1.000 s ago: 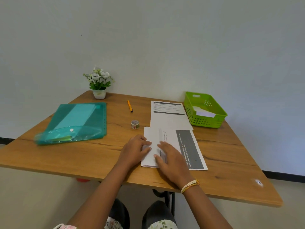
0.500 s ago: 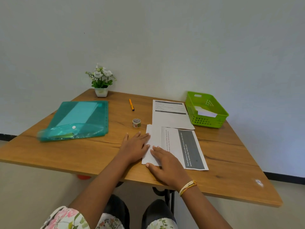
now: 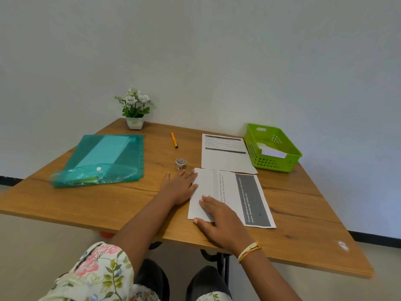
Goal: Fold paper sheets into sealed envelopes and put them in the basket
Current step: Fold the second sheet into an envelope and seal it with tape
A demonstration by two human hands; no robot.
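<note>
A printed paper sheet [image 3: 236, 196] with a dark grey band lies in front of me on the wooden table [image 3: 108, 203]. Its left edge is folded over into a white flap. My left hand [image 3: 180, 187] lies flat with its fingertips on the flap's upper left edge. My right hand [image 3: 219, 218] presses flat on the flap's lower part. A second printed sheet [image 3: 225, 154] lies behind it. The green basket [image 3: 271, 164] stands at the back right with a white folded paper [image 3: 272, 151] inside.
A small tape roll [image 3: 180, 164] stands just beyond my left hand. An orange pen [image 3: 174, 140] lies further back. A teal plastic folder [image 3: 102, 161] covers the left side. A potted flower [image 3: 135, 109] stands at the back edge by the wall.
The folded flap now lies flat. My right hand slid toward me along the fold and my left hand shifted left to the flap's edge. The camera tilted slightly.
</note>
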